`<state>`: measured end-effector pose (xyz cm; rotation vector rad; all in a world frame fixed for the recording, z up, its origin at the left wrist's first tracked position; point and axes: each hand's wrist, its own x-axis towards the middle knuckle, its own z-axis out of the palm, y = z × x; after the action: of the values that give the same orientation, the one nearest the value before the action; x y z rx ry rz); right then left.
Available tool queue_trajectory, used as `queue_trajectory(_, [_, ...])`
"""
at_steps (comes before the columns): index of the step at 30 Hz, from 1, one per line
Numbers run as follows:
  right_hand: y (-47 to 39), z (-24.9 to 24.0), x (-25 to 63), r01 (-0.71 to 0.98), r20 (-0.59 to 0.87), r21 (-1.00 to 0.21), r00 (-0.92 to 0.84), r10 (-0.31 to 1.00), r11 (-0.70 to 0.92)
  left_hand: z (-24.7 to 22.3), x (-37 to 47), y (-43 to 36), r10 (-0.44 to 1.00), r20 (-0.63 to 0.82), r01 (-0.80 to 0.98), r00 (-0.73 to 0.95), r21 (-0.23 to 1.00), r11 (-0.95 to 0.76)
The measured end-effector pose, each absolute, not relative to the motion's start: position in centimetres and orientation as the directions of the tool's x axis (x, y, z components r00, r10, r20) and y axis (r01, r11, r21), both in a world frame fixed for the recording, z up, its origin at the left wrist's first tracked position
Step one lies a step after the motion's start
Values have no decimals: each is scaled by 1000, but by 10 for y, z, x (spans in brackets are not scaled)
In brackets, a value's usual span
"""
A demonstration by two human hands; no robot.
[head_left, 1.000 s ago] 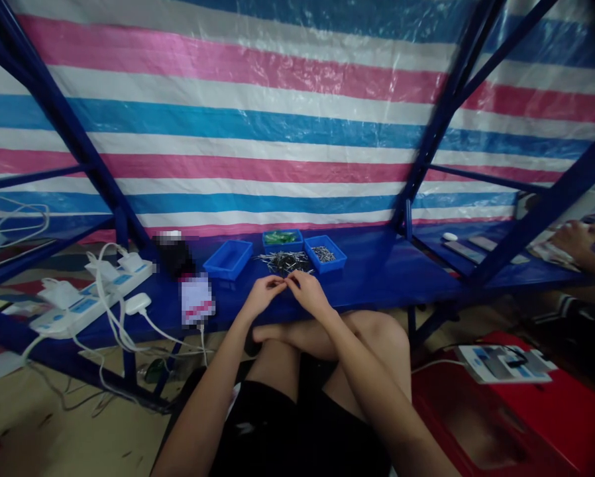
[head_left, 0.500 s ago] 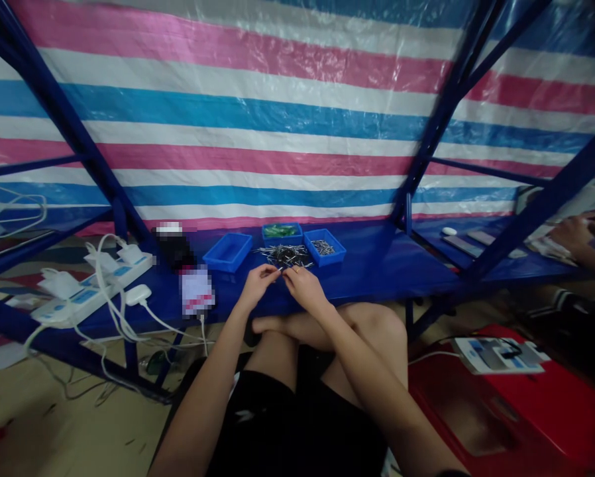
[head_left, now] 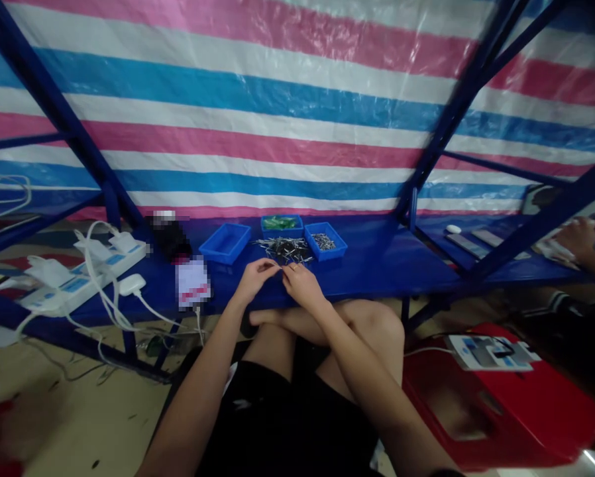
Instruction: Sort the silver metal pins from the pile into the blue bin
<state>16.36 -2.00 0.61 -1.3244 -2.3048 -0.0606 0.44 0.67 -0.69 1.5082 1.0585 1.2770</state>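
My left hand [head_left: 256, 278] and my right hand [head_left: 300, 281] meet fingertip to fingertip at the near edge of the blue table. Both are closed in a pinch; whatever lies between the fingers is too small to make out. Just beyond them is a loose pile of thin dark and silvery pieces [head_left: 283, 250]. Behind the pile stands a blue tray with green pieces [head_left: 280, 223]. A second blue tray, to the right, holds small silvery pieces [head_left: 323, 242]. On the left sits a blue tray [head_left: 225, 244] whose bottom shows bare.
A white power strip [head_left: 86, 275] with plugs and trailing cables lies at the left, near a blurred-out device [head_left: 192, 281]. Blue frame posts [head_left: 434, 132] rise on both sides. A red box [head_left: 516, 397] stands low right. Another person's hands [head_left: 576, 238] are at far right.
The whole view has shifted slightly as the head moved. My hands stay pinched together near the pile, with only slight finger movement.
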Motion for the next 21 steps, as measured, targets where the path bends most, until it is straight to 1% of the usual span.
queue_trajectory(2, [-20,7,164,815,380,-215,-438,815,539,-7,5,6,962,253,37,105,965,-258])
queue_trajectory(3, [-20,8,165,811,373,-252,-421,827,527,-8,5,6,962,252,15,101,967,-255])
queue_trajectory(5, [-18,10,168,784,409,-356,-360,839,509,-9,6,6,963,249,-14,100,969,-249])
queue_trajectory(7, [-14,13,172,729,467,-449,-302,831,517,-10,7,7,962,249,15,109,968,-252])
queue_trajectory(9, [-11,14,176,672,500,-489,-306,810,555,-10,7,6,957,262,97,124,957,-274])
queue_trajectory(11, [-7,13,180,643,514,-486,-338,788,592,-9,7,5,945,285,193,161,930,-313])
queue_trajectory(14, [-3,11,184,653,504,-460,-366,783,601,-5,7,2,927,299,312,225,880,-359])
queue_trajectory(16, [1,9,185,663,474,-447,-394,788,600,-3,8,0,928,299,363,220,858,-363])
queue_trajectory(18, [3,8,184,684,463,-434,-389,796,587,-3,9,1,934,305,385,186,852,-355])
queue_trajectory(21, [3,8,183,702,478,-431,-356,803,567,-5,9,3,936,310,357,168,866,-351])
